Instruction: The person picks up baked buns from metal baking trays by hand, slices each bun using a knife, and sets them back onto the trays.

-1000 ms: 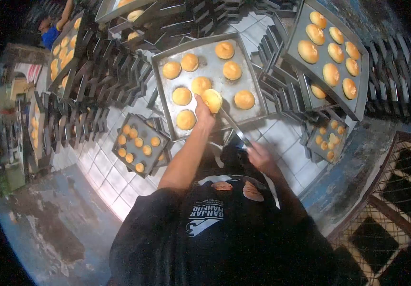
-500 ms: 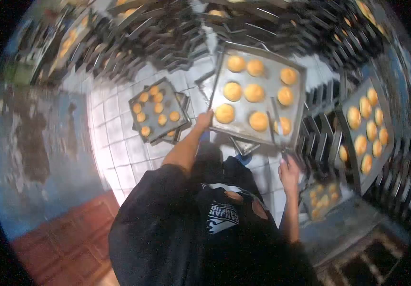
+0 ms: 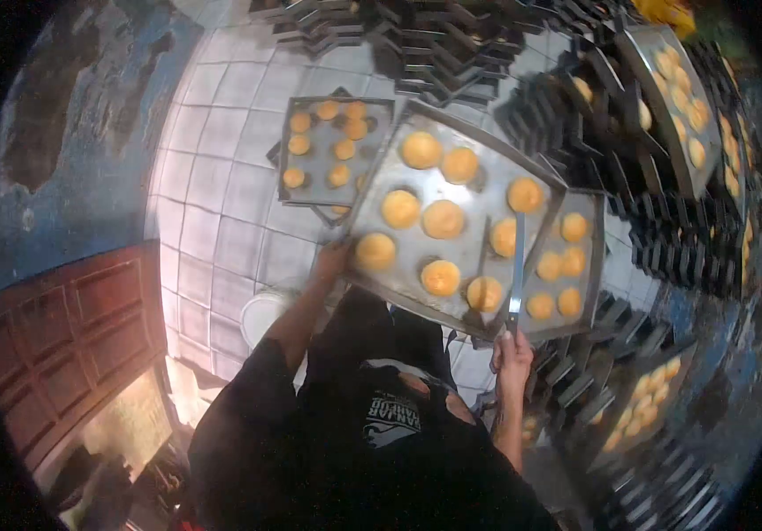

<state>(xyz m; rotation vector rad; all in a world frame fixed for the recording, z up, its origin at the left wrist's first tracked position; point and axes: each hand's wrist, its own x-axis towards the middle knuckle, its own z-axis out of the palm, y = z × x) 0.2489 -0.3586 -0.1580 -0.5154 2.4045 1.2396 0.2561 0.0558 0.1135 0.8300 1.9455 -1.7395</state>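
Note:
A metal baking tray (image 3: 407,272) is held up in front of me, with several round golden buns (image 3: 443,219) spaced across it. My left hand (image 3: 334,259) grips its near left corner, fingers partly hidden by the rim. In my right hand (image 3: 513,350) is a long knife (image 3: 518,265) with a dark handle, its blade pointing away from me over the right side of the tray. The blade passes close to the right-hand buns; I cannot tell whether it touches them.
Stacked trays of buns (image 3: 290,195) stand on the white tiled floor (image 3: 213,177) at left. Another bun tray (image 3: 589,274) lies below at right. Tall tray stacks (image 3: 443,62) line the far and right sides. A white round container (image 3: 261,317) is near my left arm; a brown door (image 3: 62,327) stands left.
My view has turned, and the floor stacks appear shifted. The held tray sits lower and further left in view. The knife remains over the tray's right side, now pointing more straight ahead.

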